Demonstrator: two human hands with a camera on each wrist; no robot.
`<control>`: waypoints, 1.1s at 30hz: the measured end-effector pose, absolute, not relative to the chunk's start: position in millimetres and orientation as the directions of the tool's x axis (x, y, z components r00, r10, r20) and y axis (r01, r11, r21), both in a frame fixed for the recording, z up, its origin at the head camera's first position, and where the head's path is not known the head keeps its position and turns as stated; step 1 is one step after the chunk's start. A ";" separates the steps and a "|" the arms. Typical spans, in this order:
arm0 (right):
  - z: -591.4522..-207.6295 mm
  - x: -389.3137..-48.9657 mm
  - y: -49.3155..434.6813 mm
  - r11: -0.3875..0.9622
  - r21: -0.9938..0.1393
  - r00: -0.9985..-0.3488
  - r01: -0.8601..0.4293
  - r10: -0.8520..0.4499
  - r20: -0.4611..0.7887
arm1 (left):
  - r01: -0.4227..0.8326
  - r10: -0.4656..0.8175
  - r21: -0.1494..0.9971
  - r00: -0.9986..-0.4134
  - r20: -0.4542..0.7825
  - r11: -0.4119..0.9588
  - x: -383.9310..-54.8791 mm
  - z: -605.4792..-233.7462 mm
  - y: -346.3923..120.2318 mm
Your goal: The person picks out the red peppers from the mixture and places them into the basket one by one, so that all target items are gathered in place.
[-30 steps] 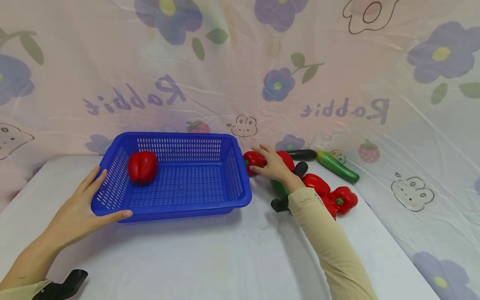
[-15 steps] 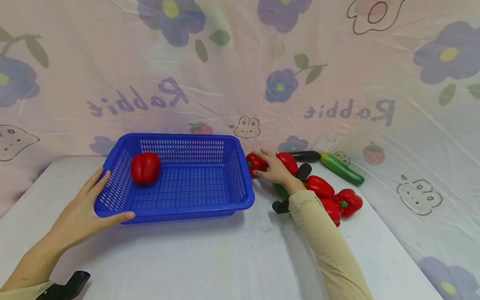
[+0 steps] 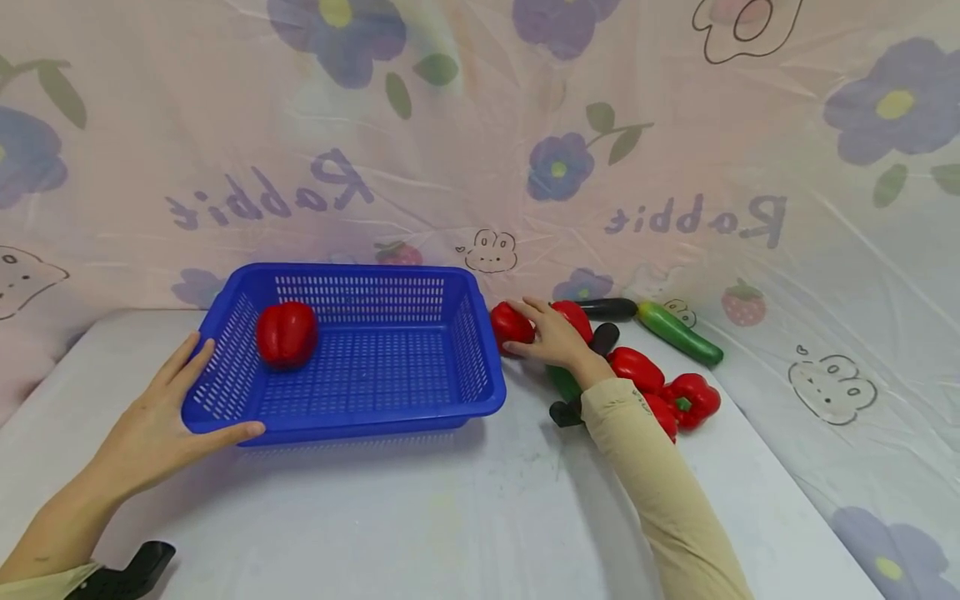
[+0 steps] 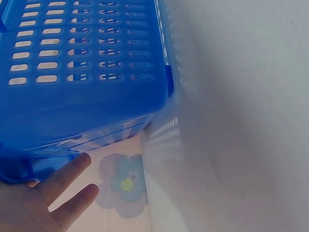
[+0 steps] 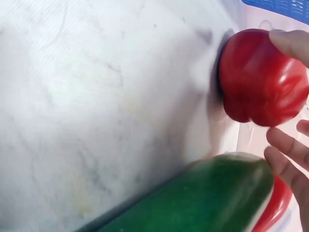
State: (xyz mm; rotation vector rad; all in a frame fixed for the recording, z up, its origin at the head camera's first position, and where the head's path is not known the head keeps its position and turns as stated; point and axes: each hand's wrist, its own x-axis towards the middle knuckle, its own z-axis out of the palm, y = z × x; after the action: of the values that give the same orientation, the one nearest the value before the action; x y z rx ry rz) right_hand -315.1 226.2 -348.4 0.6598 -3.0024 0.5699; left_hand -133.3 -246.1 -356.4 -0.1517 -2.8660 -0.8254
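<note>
A blue plastic basket (image 3: 367,358) sits on the white table, with one red bell pepper (image 3: 287,333) inside at its left. My left hand (image 3: 153,425) touches the basket's front left corner, thumb along the front rim and fingers spread by the left side. In the left wrist view, the straight fingers (image 4: 79,200) show beside the basket wall (image 4: 87,101). Just right of the basket, my right hand (image 3: 553,340) holds another red bell pepper (image 3: 512,328) between thumb and fingers. The right wrist view shows the thumb on this bell pepper (image 5: 260,77) and several fingertips at its opposite side.
Right of the basket lie more red bell peppers (image 3: 692,400), a dark eggplant (image 3: 609,310) and a green cucumber-like vegetable (image 3: 678,335). Another green vegetable (image 5: 203,198) lies under the right hand. A patterned curtain (image 3: 420,183) hangs behind the table.
The bell pepper at my right hand has turned; its green stem, visible earlier, is out of sight now. The left hand and basket have stayed in place.
</note>
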 end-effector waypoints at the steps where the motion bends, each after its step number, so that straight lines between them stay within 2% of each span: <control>1: -348.0 -314.9 225.8 0.842 -0.357 -0.912 -0.404 -0.401 0.086 | 0.139 0.053 0.520 -0.983 0.176 0.843 -133.2 -356.4 -246.3; 12: -346.9 -316.3 222.4 0.809 -0.367 -0.880 -0.460 -0.471 0.065 | 0.145 0.055 0.525 -0.981 0.184 0.838 -132.5 -356.6 -247.3; 23: -344.6 -313.2 218.3 0.818 -0.297 -0.859 -0.492 -0.511 0.016 | 0.148 0.059 0.524 -0.981 0.182 0.839 -132.5 -357.2 -245.8; 33: -350.5 -313.7 219.3 0.813 -0.324 -0.872 -0.484 -0.481 0.096 | 0.133 0.050 0.511 -0.984 0.174 0.849 -134.3 -357.7 -246.2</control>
State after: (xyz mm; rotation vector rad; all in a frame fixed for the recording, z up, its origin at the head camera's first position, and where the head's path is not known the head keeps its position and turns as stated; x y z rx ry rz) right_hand -313.7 219.3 -350.5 0.7937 -2.9820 0.5375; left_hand -134.3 -246.2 -357.7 -0.1430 -2.8716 -0.8102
